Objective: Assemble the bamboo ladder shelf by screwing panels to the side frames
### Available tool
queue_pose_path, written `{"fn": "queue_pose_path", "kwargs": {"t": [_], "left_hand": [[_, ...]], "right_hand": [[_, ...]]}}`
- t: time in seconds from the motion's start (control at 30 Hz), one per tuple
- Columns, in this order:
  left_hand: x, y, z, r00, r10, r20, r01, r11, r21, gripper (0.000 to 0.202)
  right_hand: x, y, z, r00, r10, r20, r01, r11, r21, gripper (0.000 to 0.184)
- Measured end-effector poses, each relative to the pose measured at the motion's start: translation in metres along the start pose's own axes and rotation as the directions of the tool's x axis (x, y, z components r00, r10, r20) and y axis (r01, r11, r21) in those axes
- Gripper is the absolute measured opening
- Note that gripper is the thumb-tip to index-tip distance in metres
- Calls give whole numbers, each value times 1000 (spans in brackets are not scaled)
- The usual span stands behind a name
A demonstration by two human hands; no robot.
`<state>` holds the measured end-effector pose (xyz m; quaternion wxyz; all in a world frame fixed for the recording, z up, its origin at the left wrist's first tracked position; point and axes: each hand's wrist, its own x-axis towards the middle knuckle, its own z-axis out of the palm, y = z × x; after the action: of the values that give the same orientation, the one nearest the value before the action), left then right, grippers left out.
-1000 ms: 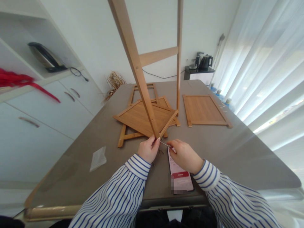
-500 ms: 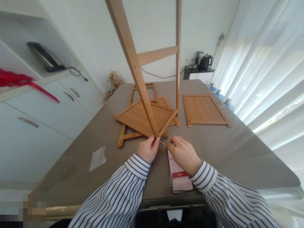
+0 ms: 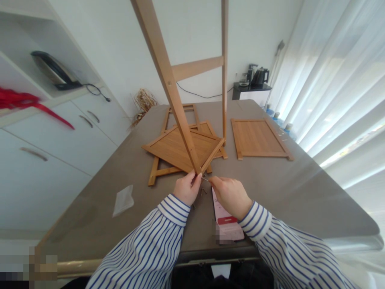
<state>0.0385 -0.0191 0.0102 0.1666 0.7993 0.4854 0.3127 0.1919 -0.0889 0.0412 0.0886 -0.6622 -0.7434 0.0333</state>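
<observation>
So we had both hands busy at the near corner of a wooden panel (image 3: 168, 146) that lay flat in the middle of the counter (image 3: 294, 200), with a tall upright frame (image 3: 175, 100) standing over it, leaning a bit, its two legs joined by a crossbar (image 3: 198, 68). Our left hand (image 3: 184, 190) was gripping the bottom of the near leg, thumb and fingers pinched right where it met the panel's corner. Our right hand (image 3: 232, 196) had its fingers clamped on the end of a thin metal tool (image 3: 205, 179), which pointed in toward that same corner; we couldn't tell whether the tip was seated in anything, it was just too small. A few loose screws (image 3: 203, 192) sat on the counter just below the tool, between our hands. Our phone (image 3: 227, 221) lay partly under the right hand, pinkish screen up with a red bar across it. Under the panel was a flat wooden frame (image 3: 168, 171), poking out toward us and off to the far side. Another panel (image 3: 260, 138) lay by itself over on the right, well apart from the pile, and a clear plastic bag (image 3: 123, 200) was off to the left. Way behind all that, a black kettle (image 3: 261, 77) stood on a small cabinet (image 3: 254, 94) near the white curtains (image 3: 337, 80).
</observation>
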Motion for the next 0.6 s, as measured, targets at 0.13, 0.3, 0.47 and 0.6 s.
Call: {"fn": "queue_pose_path", "kwargs": {"t": [0.13,0.3,0.47,0.6], "left_hand": [[0,0,0,1000,9,-2,-9,1000,18,32],[1,-2,1,1000,25,-7,-25,999,37,33],[1,-3,2,1000,26,-2,-26,998,62,33],[1,-3,1,1000,23,-8,-23,999,47,34]], "right_hand": [[-1,0,1,999,-32,-2,32,999,-13,29],[-3,-1,2,996,-89,-2,88,994,-71,21],[-4,-2,1,990,-144,0,143,981,-129,20],[-5,-2,-1,985,-172,4,171,977,-128,26]]}}
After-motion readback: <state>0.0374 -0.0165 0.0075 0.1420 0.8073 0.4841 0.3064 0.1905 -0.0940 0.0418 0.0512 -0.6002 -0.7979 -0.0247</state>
